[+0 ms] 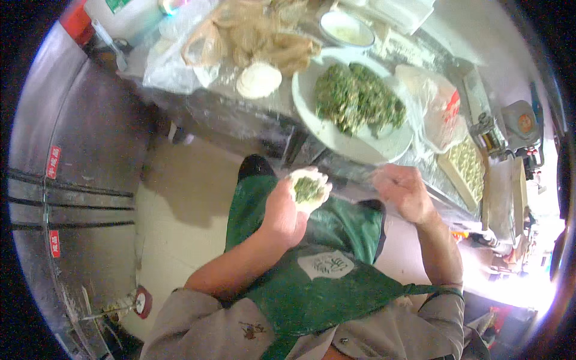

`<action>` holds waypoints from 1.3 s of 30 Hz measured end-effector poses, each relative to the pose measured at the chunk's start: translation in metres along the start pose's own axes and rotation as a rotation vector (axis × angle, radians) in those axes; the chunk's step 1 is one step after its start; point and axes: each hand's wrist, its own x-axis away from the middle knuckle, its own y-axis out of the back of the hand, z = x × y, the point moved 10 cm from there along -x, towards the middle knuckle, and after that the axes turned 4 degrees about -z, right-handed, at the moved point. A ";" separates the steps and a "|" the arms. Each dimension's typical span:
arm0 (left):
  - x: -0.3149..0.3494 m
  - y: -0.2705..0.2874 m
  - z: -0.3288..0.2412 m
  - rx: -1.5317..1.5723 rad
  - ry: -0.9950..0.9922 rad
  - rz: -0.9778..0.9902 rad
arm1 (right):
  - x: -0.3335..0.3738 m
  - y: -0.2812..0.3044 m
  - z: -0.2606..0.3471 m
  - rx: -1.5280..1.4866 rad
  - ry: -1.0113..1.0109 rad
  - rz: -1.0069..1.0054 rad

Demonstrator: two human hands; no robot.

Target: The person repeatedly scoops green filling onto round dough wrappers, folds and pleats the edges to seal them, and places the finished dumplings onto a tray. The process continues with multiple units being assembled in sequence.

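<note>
And here's the dough wrapper (310, 207), lying in the cupped left hand (282, 210), fingers curled round its far edge, green filling (308, 188) in its middle. The right hand (405, 191) is off to its right, well apart, fingers bent in; whether they grip anything, I can't tell. Light stuff, this, I'd judge: soft, floppy, easily torn, perhaps tacky where the filling is damp. Best hold? Palm underneath, fingertips on the bare rim only. Direction now: the filled face looks up, and the outline's roundish, so no clear long axis to call. Beyond both hands, a big plate (336, 139) carries more green filling.
</note>
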 end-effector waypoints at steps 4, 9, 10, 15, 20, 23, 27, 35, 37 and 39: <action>0.005 -0.006 -0.002 0.004 0.024 0.077 | -0.045 0.088 0.040 0.341 0.211 -0.370; 0.021 -0.011 0.000 0.109 0.101 0.122 | -0.159 0.118 0.080 0.814 0.188 -0.671; 0.026 -0.012 -0.002 0.075 0.111 0.123 | -0.186 0.112 0.080 0.952 0.176 -0.608; 0.042 -0.025 -0.014 -0.261 0.016 0.275 | -0.260 0.102 0.046 1.274 0.083 -0.412; 0.040 -0.030 -0.022 -0.400 -0.046 0.238 | -0.276 0.095 0.049 1.338 0.051 -0.325; 0.031 -0.021 -0.019 -0.148 0.033 0.251 | -0.254 0.102 0.063 1.208 0.213 -0.478; 0.024 -0.023 -0.018 -0.180 -0.048 0.233 | -0.125 0.109 0.074 0.466 0.268 -0.478; 0.022 -0.069 0.029 -0.113 0.121 0.399 | 0.038 0.014 -0.035 -0.138 -0.133 -0.112; 0.022 -0.073 0.036 -0.151 0.138 0.466 | 0.047 0.021 -0.056 -0.118 -0.214 -0.164; 0.020 -0.071 0.047 -0.157 0.180 0.461 | 0.064 0.040 -0.053 -0.091 -0.216 -0.335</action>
